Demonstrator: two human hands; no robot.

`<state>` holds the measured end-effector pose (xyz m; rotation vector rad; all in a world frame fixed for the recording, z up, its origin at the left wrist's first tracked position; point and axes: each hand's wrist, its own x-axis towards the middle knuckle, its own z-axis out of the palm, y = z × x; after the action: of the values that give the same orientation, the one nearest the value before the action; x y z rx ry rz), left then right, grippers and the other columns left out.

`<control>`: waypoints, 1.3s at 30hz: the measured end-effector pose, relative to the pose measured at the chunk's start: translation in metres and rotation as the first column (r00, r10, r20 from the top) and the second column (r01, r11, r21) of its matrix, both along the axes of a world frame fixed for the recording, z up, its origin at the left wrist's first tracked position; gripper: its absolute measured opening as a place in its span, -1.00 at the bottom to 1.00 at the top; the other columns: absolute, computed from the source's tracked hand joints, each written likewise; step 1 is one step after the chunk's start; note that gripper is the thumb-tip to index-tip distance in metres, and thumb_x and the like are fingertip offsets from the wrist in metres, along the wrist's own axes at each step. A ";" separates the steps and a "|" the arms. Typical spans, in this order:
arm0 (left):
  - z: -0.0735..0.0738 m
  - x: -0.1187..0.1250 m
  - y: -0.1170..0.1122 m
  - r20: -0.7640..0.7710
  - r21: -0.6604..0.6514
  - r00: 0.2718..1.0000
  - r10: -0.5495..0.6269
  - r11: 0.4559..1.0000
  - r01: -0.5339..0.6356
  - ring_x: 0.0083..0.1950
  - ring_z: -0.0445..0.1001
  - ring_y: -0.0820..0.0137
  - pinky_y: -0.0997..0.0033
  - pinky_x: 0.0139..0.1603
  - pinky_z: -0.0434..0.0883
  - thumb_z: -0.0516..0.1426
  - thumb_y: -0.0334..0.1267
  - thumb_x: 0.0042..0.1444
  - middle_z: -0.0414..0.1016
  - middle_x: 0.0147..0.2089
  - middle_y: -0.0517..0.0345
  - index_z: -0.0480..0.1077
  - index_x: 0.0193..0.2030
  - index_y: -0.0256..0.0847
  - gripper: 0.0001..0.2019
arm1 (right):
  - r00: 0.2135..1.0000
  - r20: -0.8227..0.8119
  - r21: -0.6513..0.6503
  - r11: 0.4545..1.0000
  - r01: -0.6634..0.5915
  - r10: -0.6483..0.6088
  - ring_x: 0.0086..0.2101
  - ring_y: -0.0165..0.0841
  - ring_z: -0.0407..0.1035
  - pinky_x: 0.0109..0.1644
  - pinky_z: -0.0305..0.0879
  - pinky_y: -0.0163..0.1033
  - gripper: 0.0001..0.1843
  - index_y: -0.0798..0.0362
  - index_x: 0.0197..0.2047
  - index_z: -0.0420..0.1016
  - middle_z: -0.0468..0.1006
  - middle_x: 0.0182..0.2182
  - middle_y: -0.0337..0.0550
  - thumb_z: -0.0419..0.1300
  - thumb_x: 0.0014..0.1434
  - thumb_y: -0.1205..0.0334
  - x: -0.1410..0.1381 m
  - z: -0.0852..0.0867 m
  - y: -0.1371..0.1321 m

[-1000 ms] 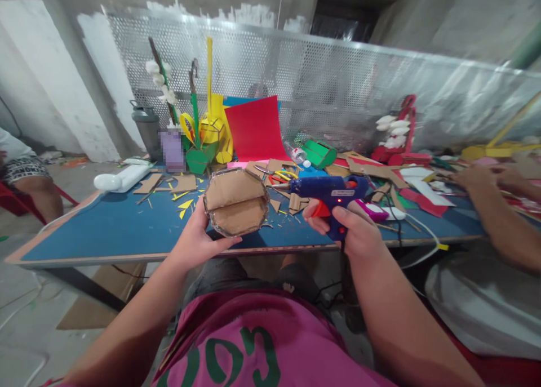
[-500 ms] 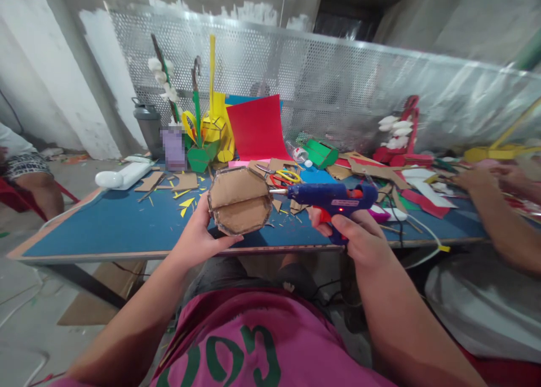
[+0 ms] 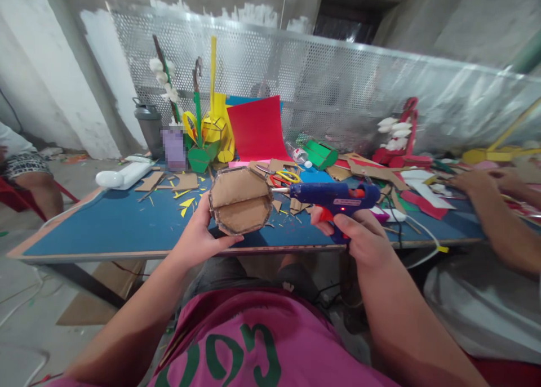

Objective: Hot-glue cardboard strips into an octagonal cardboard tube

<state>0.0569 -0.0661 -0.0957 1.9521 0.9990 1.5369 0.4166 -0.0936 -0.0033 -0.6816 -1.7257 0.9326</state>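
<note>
My left hand (image 3: 205, 225) grips an eight-sided cardboard box (image 3: 240, 198) from its left and lower side, thumb along the bottom edge. A seam runs across the box's brown face, and its rim looks dark and rough. In my right hand (image 3: 359, 232) is a blue glue gun (image 3: 333, 194), with fingers around its handle and by the orange trigger; a red light glows on its side. Its metal nozzle points left and reaches the box's right edge; whether it touches, I cannot tell. Behind the box lie yellow-and-orange-handled scissors (image 3: 287, 177).
Cardboard and paper scraps (image 3: 186, 204) litter the blue table (image 3: 105, 229). A red sheet (image 3: 257, 129), a green paper box (image 3: 321, 155), a grey shaker bottle (image 3: 150, 130) and a white lamp (image 3: 124, 174) stand behind. At right, a co-worker's arm (image 3: 486, 207) reaches over the table.
The box and glue gun stay almost in place, with only a very slight shift to the right. The co-worker's hands at right have moved a little.
</note>
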 end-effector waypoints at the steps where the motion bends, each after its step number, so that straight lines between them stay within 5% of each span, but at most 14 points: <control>1: 0.000 0.000 0.000 0.003 -0.004 1.000 -0.001 1.000 0.001 0.71 0.47 -0.33 -0.41 0.75 0.44 0.71 0.22 0.00 0.66 0.48 -0.32 0.48 0.56 -0.16 0.09 | 1.000 -0.003 -0.006 1.000 0.001 -0.001 -0.43 -0.25 0.33 -0.32 0.24 -0.06 -0.43 -0.04 -0.22 0.79 0.56 -0.42 -0.16 0.46 0.40 -0.42 0.000 0.001 0.000; 13: -0.001 0.000 -0.001 0.005 -0.009 1.000 0.000 1.000 0.000 0.70 0.49 -0.33 -0.43 0.73 0.46 0.71 0.21 0.00 0.68 0.44 -0.31 0.49 0.55 -0.16 0.07 | 1.000 0.006 -0.095 0.995 -0.024 0.024 -0.42 -0.20 0.30 -0.30 0.17 -0.02 -0.42 -0.06 -0.24 0.76 0.48 -0.48 -0.16 0.45 0.36 -0.45 -0.001 0.000 0.005; 28: 0.003 -0.001 -0.003 -0.006 -0.012 1.000 0.000 1.000 0.000 0.71 0.47 -0.36 -0.46 0.74 0.46 0.72 0.18 -0.03 0.64 0.50 -0.35 0.46 0.60 -0.17 0.12 | 0.993 -0.048 -0.155 0.981 -0.115 0.109 -0.39 -0.15 0.35 -0.26 0.35 0.02 -0.44 -0.08 -0.19 0.77 0.50 -0.45 -0.14 0.41 0.35 -0.44 0.000 -0.015 0.019; 39: 0.003 0.000 -0.003 0.023 -0.021 1.000 -0.021 1.000 0.022 0.70 0.49 -0.33 -0.41 0.72 0.49 0.73 0.17 -0.05 0.70 0.42 -0.28 0.58 0.44 -0.13 -0.02 | 0.984 -0.120 -0.145 0.979 -0.146 0.129 -0.53 -0.30 0.24 -0.38 0.22 -0.09 -0.42 0.02 -0.27 0.78 0.50 -0.53 -0.19 0.55 0.26 -0.40 -0.004 -0.017 0.012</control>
<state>0.0570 -0.0689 -0.0930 1.9205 0.9785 1.5269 0.4127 -0.0815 -0.0201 -0.6032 -1.6305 1.1879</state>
